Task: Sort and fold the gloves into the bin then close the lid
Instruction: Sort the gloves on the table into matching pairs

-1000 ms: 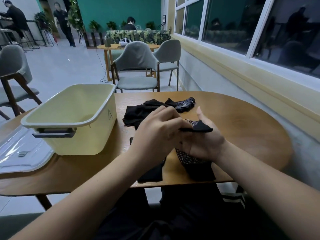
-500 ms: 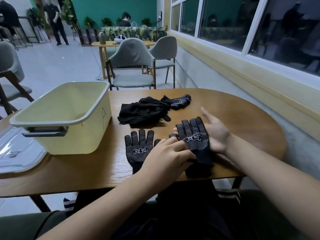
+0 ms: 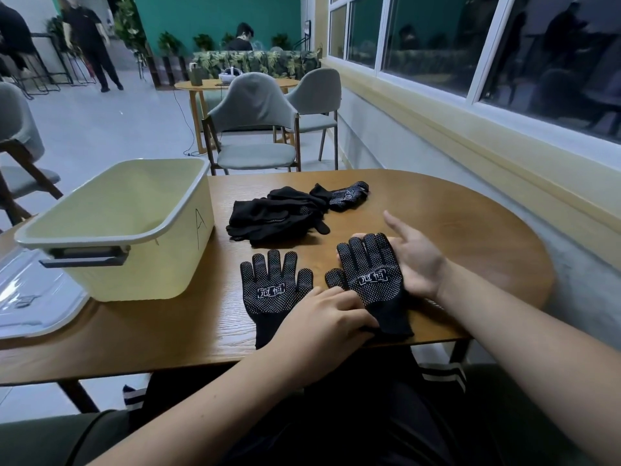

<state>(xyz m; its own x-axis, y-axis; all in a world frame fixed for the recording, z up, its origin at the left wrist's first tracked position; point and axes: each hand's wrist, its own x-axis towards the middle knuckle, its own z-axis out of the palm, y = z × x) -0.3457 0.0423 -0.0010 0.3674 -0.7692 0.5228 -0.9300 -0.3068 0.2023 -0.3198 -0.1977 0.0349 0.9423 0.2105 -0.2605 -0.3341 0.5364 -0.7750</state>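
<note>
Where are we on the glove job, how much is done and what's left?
Done: the left glove and right glove lie flat side by side, dots up. In hand: the left hand rests on the right glove's cuff, the right hand lies open at its edge. Left: fold this pair, sort the black pile, fill the bin, where no glove shows, and fit the lid lying beside it.
</note>
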